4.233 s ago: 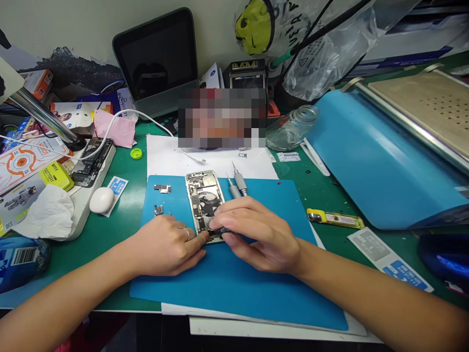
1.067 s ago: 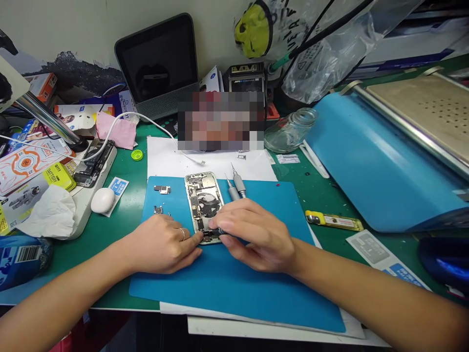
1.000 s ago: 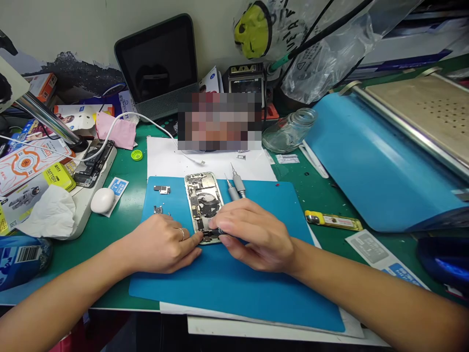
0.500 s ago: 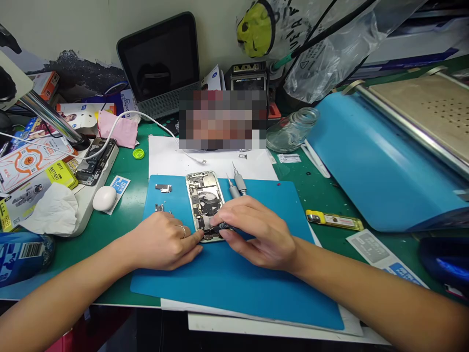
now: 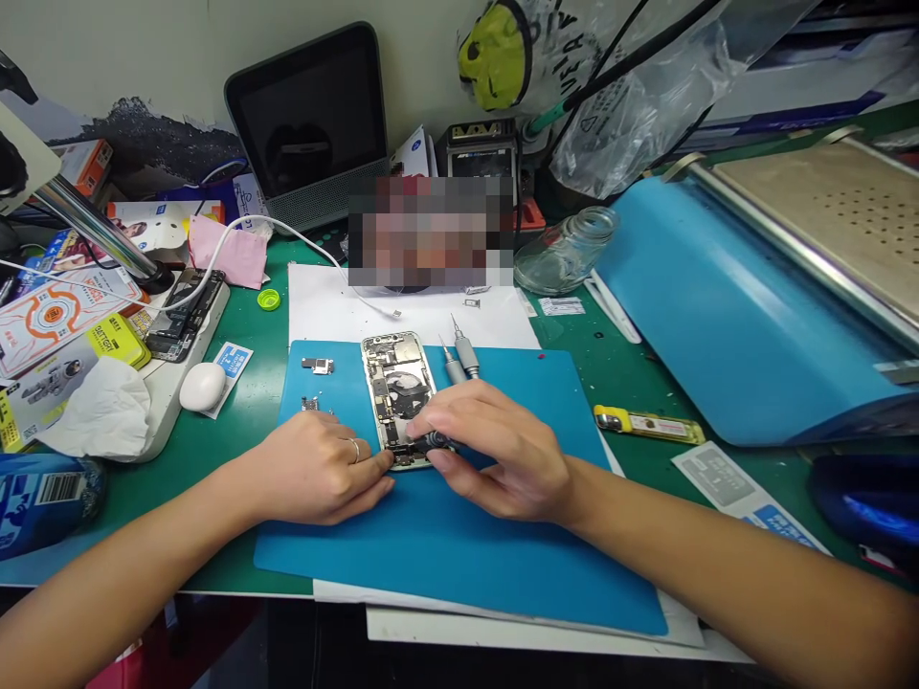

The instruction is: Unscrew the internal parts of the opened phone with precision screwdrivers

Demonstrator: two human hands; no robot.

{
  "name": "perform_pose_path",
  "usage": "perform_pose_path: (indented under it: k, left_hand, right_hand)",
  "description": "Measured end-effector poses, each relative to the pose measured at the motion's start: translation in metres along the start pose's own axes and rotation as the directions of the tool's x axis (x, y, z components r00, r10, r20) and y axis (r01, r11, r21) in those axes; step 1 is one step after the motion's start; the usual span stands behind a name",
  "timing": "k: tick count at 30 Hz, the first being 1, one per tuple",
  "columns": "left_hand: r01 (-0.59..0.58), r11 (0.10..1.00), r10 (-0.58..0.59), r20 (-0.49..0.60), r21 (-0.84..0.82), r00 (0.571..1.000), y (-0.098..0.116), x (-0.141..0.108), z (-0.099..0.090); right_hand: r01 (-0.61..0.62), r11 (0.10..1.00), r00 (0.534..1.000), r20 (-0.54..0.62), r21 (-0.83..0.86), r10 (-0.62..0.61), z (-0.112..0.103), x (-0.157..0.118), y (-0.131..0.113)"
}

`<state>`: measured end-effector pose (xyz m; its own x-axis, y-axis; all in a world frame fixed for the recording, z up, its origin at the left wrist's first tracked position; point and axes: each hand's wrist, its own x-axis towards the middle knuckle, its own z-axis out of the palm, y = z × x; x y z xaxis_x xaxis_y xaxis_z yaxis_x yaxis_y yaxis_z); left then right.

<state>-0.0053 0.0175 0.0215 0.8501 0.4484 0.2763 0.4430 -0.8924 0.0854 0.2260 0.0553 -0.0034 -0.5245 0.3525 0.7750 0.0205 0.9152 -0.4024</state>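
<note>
An opened phone lies on the blue mat with its inner parts exposed. My left hand has its fingers curled together, and a fingertip presses the phone's lower left edge. Between the thumb and fingers of my right hand is a slim dark tool with a ridged grip, held over the phone's lower end. Its tip and exact kind are hard to make out. Beyond that hand lie two grey screwdrivers. Small metal phone parts rest left of the phone.
A glass jar leans behind the mat. To the right are a yellow-ended tube and a large blue-covered device. A white cable, a white rounded case and boxes crowd the left. A dark-screened display stands behind.
The view has shifted slightly. Both hands keep almost the same places on and over the phone; the dark tool in my right hand appears slightly turned.
</note>
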Motion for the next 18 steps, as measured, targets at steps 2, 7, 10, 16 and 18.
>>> perform_pose_path:
  k: [2, 7, 10, 16, 18]
  left_hand:
    - [-0.003, 1.000, 0.003, -0.007, 0.006, 1.000, -0.0004, -0.0002, 0.0002]
    - [-0.015, 1.000, 0.016, -0.028, 0.023, 0.999, -0.0005, 0.0000, -0.0003]
    - [-0.022, 1.000, 0.023, -0.041, 0.008, 0.999, -0.0005, 0.0002, -0.0009]
    - [-0.019, 1.000, 0.019, -0.067, 0.004, 0.998, -0.0011, -0.0006, -0.0009]
    - [-0.019, 1.000, 0.019, -0.066, 0.004, 0.998, -0.0009, -0.0005, -0.0009]
  right_hand:
    - [-0.018, 1.000, 1.000, 0.004, -0.004, 0.018, 0.0001, -0.0004, -0.0002]
    - [0.025, 1.000, 1.000, -0.011, -0.001, -0.025, 0.0003, -0.0002, 0.0003]
    - [0.038, 0.999, 0.999, -0.006, -0.016, -0.038, -0.0001, 0.0003, 0.0008]
    - [0.045, 0.999, 0.999, -0.001, -0.028, -0.045, -0.0002, 0.0010, 0.0006]
    - [0.046, 0.999, 0.999, 0.000, -0.028, -0.046, 0.0000, 0.0013, 0.0005]
